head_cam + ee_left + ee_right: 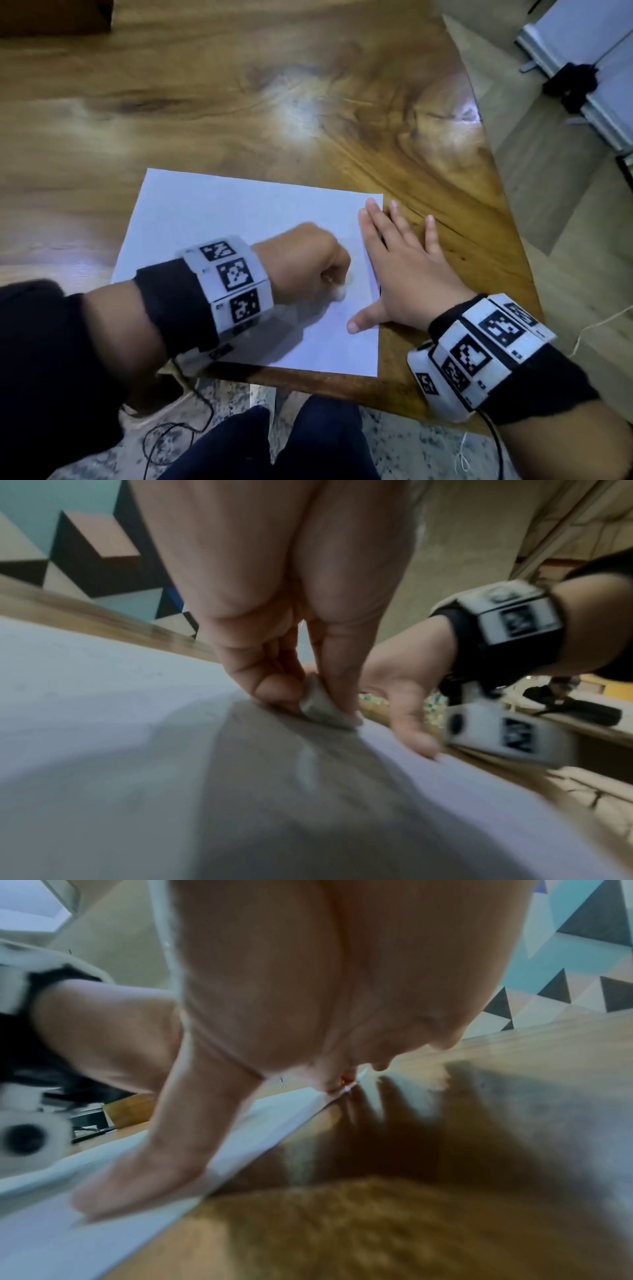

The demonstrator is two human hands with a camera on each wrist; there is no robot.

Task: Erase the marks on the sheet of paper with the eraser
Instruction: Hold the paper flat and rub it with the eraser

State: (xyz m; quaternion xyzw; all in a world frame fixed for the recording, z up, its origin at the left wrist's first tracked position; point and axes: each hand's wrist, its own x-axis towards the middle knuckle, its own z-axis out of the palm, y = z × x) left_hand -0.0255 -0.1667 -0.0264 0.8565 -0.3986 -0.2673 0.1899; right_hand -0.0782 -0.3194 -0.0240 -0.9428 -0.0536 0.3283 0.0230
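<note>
A left hand pinches a rounded white eraser against smooth white paper; the right hand lies flat, fingers spread, across its edge on a glossy wood-grain table.

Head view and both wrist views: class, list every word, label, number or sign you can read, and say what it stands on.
No readable words or numbers in any view.
Left wristband: black-and-white square code patterns, no letters.
Right wristband: the same kind of patterns, no letters.
Sheet of paper: no legible marks; too faint to tell.
</note>
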